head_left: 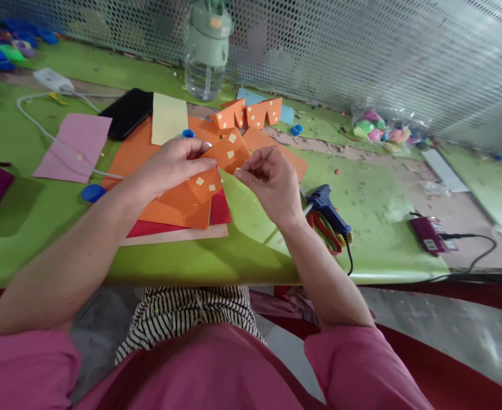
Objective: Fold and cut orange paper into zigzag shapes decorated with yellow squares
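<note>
My left hand (174, 165) pinches a folded piece of orange paper (225, 152) dotted with small pale yellow squares. Close to the paper's right edge, my right hand (272, 182) is closed in a pinch on a small pale yellow paper square (238, 169). Beneath them lies a stack of orange sheets (182, 210), with red paper (221, 208) showing under it. Behind the hands stand folded orange paper pieces (257, 115) with the same pale squares. A yellow paper sheet (169, 118) rests at the stack's back.
A blue glue gun (327, 208) lies over red-handled scissors (325, 232) at right. A water bottle (208, 51) stands at the back beside a black phone (131, 113). Pink paper (74, 147), a white cable (24, 114) and a blue cap (93, 193) are at left.
</note>
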A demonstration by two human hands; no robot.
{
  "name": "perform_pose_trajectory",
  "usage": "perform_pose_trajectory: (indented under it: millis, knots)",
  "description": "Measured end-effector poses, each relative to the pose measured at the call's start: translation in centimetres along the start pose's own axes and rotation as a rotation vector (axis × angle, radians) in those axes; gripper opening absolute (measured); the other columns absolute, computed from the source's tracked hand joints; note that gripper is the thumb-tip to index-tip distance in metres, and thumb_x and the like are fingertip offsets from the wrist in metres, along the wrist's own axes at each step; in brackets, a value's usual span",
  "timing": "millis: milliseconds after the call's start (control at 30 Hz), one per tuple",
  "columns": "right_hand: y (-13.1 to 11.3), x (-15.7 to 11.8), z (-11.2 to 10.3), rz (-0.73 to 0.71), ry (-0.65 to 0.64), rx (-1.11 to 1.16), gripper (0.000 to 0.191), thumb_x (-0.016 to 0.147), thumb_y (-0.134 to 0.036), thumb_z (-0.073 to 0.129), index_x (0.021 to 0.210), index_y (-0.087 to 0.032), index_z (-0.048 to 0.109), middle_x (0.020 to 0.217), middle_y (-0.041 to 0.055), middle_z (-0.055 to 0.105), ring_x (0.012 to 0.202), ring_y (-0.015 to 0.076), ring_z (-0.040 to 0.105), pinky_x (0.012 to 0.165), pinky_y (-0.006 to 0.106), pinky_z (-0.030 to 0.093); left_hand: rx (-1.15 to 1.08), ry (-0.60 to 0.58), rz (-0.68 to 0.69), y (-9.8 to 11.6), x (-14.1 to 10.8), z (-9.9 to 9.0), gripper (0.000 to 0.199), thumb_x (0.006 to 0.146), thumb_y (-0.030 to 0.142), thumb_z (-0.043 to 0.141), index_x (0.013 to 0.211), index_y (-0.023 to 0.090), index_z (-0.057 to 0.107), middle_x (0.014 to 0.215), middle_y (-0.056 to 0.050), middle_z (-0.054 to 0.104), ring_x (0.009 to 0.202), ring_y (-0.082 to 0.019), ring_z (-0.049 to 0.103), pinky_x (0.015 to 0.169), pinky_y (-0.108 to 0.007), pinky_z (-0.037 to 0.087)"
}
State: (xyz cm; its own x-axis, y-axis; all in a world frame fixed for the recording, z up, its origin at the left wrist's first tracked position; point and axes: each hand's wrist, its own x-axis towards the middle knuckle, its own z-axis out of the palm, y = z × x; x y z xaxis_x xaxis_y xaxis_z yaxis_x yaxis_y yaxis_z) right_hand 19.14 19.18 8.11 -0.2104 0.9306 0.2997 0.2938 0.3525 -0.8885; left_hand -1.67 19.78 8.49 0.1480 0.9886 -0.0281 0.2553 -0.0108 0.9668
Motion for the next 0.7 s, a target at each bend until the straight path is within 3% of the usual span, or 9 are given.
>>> perform_pose_trajectory:
  millis: [200, 467, 700]
  knots:
    - [0.1, 0.0, 0.0, -0.010, 0.003, -0.076, 0.016, 0.083, -0.023, 0.067, 0.088, -0.023, 0.052, 0.080, -0.0043, 0.064, 0.076, 0.0110, 0.064, 0.073, 0.030, 0.052, 0.001, 0.000, 0.052, -1.0, 0.5, 0.0, 0.018, 0.080, 0.033, 0.072, 0.090, 0.019, 0.068, 0.077, 0.001, 0.058, 0.078, -0.015, 0.059, 0.070, -0.028, 0.043]
    - [0.2, -0.2, 0.7, -0.055, 0.102, -0.279, 0.026, 0.081, -0.023, 0.068, 0.083, -0.026, 0.042, 0.076, -0.0063, 0.063, 0.068, 0.0111, 0.059, 0.069, 0.032, 0.049, 0.050, 0.019, 0.094, -2.0, 1.1, 0.1, 0.019, 0.080, 0.034, 0.072, 0.091, 0.020, 0.067, 0.078, 0.001, 0.056, 0.080, -0.015, 0.060, 0.072, -0.029, 0.044]
    - [0.4, 0.0, 0.9, -0.074, 0.120, -0.323, 0.028, 0.081, -0.020, 0.067, 0.081, -0.027, 0.040, 0.074, -0.0069, 0.063, 0.069, 0.0124, 0.060, 0.070, 0.033, 0.048, 0.061, -0.025, 0.134, -1.8, 0.8, 0.1, 0.019, 0.081, 0.035, 0.070, 0.094, 0.020, 0.068, 0.082, 0.001, 0.062, 0.083, -0.016, 0.062, 0.076, -0.030, 0.046]
